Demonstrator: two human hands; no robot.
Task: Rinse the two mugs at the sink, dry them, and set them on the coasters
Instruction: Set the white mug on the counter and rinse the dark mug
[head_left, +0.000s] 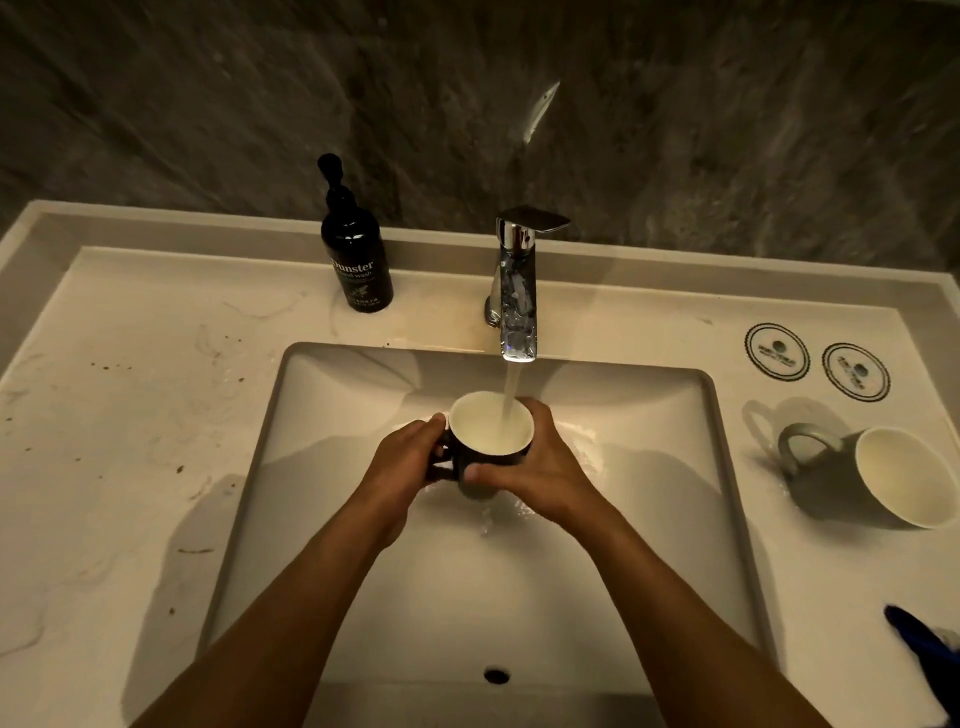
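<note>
A dark mug with a cream inside (483, 431) is held upright over the sink basin (649, 415) under the running faucet (517, 291). Water streams into it and spills down its front. My left hand (402, 457) grips the mug's handle side, and my right hand (540, 467) wraps its right wall. A second grey mug (883, 475) stands on the counter at the right, handle to the left. Two round coasters (777, 352) (856, 372) lie behind it, both bare.
A black hand wash pump bottle (356, 254) stands on the ledge left of the faucet. A blue cloth (922, 644) lies at the right edge of the counter. The left counter (130, 415) is stained and speckled. A dark stone wall rises behind.
</note>
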